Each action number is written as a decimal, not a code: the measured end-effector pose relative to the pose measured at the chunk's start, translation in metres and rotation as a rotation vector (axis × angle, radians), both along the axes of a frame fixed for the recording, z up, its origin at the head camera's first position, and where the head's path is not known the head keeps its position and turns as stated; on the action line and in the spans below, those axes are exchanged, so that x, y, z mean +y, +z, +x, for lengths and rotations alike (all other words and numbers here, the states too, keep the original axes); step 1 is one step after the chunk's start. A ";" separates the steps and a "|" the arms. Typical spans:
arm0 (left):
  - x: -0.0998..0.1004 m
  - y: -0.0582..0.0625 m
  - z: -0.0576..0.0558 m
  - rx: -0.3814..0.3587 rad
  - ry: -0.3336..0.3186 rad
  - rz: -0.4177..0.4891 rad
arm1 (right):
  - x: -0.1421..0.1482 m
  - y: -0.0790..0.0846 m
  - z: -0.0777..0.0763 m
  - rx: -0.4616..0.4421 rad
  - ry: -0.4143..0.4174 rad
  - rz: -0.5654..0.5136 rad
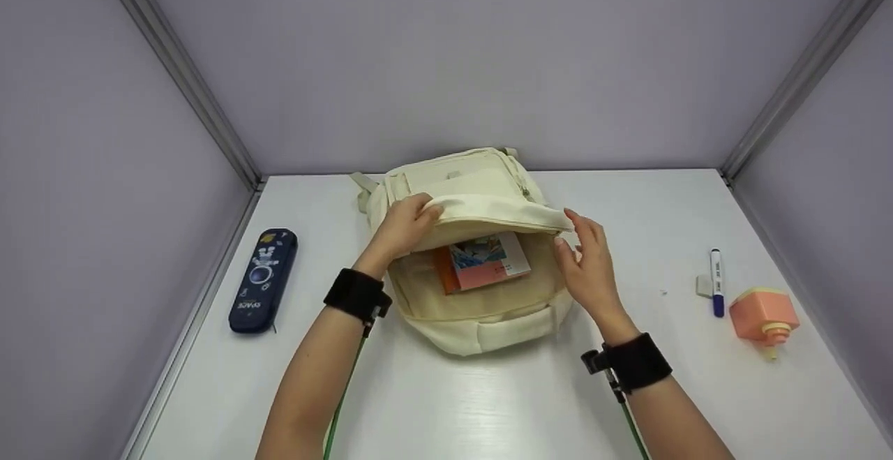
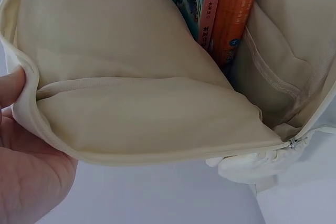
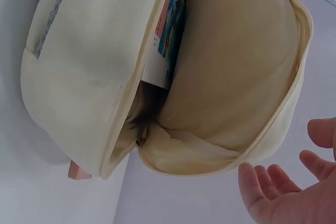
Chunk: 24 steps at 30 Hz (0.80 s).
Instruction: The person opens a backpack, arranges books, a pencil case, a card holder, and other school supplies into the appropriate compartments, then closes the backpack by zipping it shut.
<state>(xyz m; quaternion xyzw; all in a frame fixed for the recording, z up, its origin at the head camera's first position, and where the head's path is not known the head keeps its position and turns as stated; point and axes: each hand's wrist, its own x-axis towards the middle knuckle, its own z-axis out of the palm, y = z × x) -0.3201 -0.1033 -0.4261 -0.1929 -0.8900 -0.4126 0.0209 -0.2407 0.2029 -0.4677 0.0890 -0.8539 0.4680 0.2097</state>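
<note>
A cream backpack [image 1: 460, 179] lies on the table with its main compartment unzipped. Its front panel is lifted, and the left hand [image 1: 404, 226] pinches that panel's edge, thumb inside and fingers behind in the left wrist view. Inside lie books: one with a blue picture and pink band [image 1: 481, 264], and an orange book [image 2: 239, 11] beside it. At the panel's right end, the right hand [image 1: 589, 271] has its fingers loosely spread. In the right wrist view its fingertips [image 3: 247, 174] come right at the panel's rim, with nothing gripped.
A dark blue pencil case [image 1: 261, 282] with space pictures lies on the left. On the right are a marker [image 1: 717, 282] with a blue cap, a small pale block [image 1: 703, 285] and an orange bottle [image 1: 764, 313] with a pump top. Panels wall the table on three sides.
</note>
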 end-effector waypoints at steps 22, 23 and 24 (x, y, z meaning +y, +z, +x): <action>-0.001 -0.019 0.058 -0.024 -0.238 -0.168 | 0.002 -0.017 0.008 -0.160 0.122 0.308; -0.001 -0.022 0.060 -0.033 -0.252 -0.175 | 0.003 -0.018 0.010 -0.175 0.135 0.328; -0.001 -0.026 0.063 -0.041 -0.265 -0.180 | 0.004 -0.020 0.011 -0.188 0.149 0.345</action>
